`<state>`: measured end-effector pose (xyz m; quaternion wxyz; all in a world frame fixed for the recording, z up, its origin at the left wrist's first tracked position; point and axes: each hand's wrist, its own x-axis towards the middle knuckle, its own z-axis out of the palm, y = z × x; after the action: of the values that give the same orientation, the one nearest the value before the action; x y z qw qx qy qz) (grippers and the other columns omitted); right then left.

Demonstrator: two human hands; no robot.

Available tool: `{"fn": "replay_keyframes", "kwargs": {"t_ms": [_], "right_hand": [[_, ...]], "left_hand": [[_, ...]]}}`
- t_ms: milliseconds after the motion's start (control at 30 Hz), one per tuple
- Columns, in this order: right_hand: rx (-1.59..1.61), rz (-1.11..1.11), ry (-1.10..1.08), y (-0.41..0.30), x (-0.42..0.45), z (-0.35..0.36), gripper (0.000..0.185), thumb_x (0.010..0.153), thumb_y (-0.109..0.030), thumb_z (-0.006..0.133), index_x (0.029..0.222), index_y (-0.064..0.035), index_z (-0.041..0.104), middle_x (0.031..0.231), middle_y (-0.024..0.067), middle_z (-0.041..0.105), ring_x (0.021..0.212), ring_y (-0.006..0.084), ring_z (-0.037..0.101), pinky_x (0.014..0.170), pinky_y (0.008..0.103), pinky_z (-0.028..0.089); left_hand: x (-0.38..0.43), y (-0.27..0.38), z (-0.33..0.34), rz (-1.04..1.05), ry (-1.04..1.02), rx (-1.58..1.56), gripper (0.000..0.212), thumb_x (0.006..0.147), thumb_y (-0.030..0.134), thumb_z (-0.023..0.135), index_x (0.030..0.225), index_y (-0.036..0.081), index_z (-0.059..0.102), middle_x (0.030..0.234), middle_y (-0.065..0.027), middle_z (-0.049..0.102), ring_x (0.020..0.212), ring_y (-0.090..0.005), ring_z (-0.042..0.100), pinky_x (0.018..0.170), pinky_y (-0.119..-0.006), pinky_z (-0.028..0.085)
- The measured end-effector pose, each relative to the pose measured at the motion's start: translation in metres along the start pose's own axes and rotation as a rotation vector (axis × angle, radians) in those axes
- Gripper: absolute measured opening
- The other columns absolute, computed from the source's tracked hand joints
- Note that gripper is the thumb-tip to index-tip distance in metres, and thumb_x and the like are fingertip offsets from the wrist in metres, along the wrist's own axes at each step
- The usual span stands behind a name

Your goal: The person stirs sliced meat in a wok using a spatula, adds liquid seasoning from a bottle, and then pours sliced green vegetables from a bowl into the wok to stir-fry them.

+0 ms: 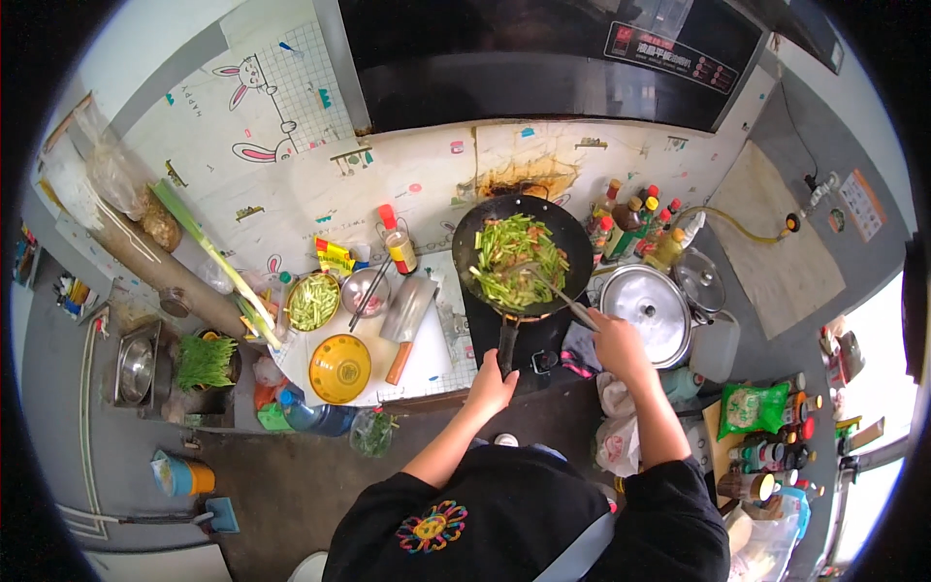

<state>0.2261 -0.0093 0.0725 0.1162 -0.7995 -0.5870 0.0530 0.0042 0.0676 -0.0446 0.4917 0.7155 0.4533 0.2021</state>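
Observation:
My left hand [493,387] is closed around the end of the black handle [508,343] of a wok [465,251]. The wok sits over a lit burner on a black gas stove [486,329]. My right hand [618,342] grips a metal spatula [573,305], its blade partly buried in the food. Chopped green stalks [513,247] mixed with small brownish pieces, perhaps meat, fill the wok's middle.
Left of the stove are a cleaver [409,313], a yellow bowl [340,369], a bowl of pale green pieces [313,302] and a metal bowl with chopsticks [366,293]. Sauce bottles [629,222] and a lidded pot [646,315] stand right. A range hood [524,80] hangs above.

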Motion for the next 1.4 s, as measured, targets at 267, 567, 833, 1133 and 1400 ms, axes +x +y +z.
{"fn": "replay_keyframes", "kwargs": {"t_ms": [267, 567, 833, 1133, 1400], "right_hand": [[-0.037, 0.101, -0.127, -0.021, 0.001, -0.006, 0.05, 0.075, -0.003, 0.048, 0.124, -0.0083, 0.049, 0.083, 0.0218, 0.063, 0.083, 0.0379, 0.062, 0.071, 0.0448, 0.05], [-0.061, 0.053, -0.126, -0.006, -0.008, 0.029, 0.051, 0.079, -0.007, 0.048, 0.129, -0.0077, 0.045, 0.096, 0.0187, 0.062, 0.085, 0.0349, 0.062, 0.071, 0.0429, 0.05], [-0.23, 0.006, -0.122, -0.044, -0.036, -0.074, 0.041, 0.077, -0.009, 0.053, 0.117, -0.0085, 0.055, 0.085, 0.0175, 0.065, 0.072, 0.0332, 0.063, 0.064, 0.042, 0.051], [-0.176, 0.041, -0.162, 0.006, 0.047, -0.029, 0.028, 0.079, -0.017, 0.057, 0.103, -0.0033, 0.059, 0.085, 0.0208, 0.063, 0.083, 0.0382, 0.061, 0.075, 0.0474, 0.048], [-0.255, 0.12, -0.379, 0.058, 0.157, -0.112, 0.021, 0.078, -0.009, 0.048, 0.075, 0.0085, 0.061, 0.055, 0.019, 0.058, 0.043, 0.0273, 0.059, 0.04, 0.0377, 0.047]], "left_hand": [[0.001, -0.009, 0.003, 0.03, 0.009, -0.019, 0.054, 0.081, 0.02, 0.062, 0.122, -0.003, 0.035, 0.102, -0.0299, 0.056, 0.094, -0.0461, 0.056, 0.078, -0.046, 0.046], [0.005, -0.021, 0.012, 0.08, 0.016, -0.078, 0.056, 0.08, 0.019, 0.064, 0.122, -0.005, 0.035, 0.107, -0.0315, 0.053, 0.099, -0.0461, 0.053, 0.083, -0.045, 0.045], [0.011, -0.038, 0.018, 0.253, 0.106, 0.05, 0.055, 0.086, 0.018, 0.058, 0.127, -0.001, 0.027, 0.079, -0.0156, 0.057, 0.045, -0.0219, 0.056, 0.043, -0.034, 0.046], [-0.003, 0.003, 0.001, 0.015, 0.011, -0.026, 0.056, 0.081, 0.018, 0.062, 0.124, -0.005, 0.034, 0.107, -0.0304, 0.054, 0.096, -0.0457, 0.054, 0.082, -0.047, 0.045], [-0.01, 0.02, 0.001, 0.039, 0.081, 0.318, 0.053, 0.082, 0.019, 0.059, 0.123, -0.004, 0.034, 0.101, -0.0267, 0.055, 0.092, -0.0433, 0.056, 0.077, -0.048, 0.047]]}}
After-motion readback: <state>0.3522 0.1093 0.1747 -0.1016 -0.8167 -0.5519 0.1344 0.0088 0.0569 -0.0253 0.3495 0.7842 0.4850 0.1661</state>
